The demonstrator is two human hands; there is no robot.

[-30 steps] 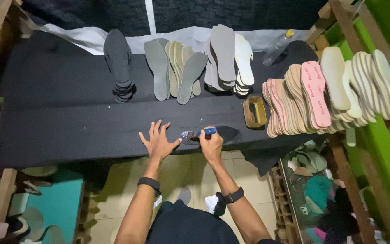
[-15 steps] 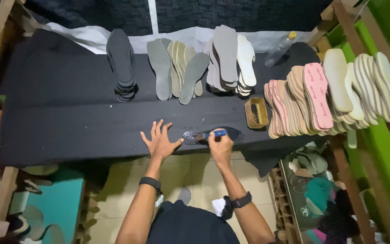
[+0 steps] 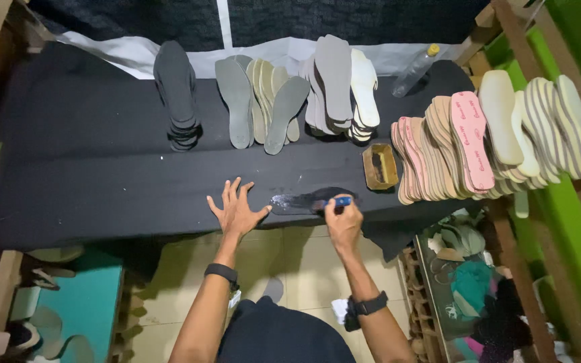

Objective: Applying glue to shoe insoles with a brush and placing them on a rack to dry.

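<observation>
**Brush worked over a dark insole at the tabletop's near edge**

The left hand lay flat with fingers spread on the black tabletop. Just right of it lay a glossy dark insole. The right hand was closed around a blue-handled brush touching the insole. Further right sat a small brown tray.

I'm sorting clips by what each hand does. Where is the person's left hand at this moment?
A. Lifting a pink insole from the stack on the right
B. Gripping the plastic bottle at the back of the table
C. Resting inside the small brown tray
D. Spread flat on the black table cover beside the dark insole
D: the left hand lies with fingers spread on the black table cover, just left of the dark insole, while the right hand holds a blue-handled tool on that insole.
</observation>
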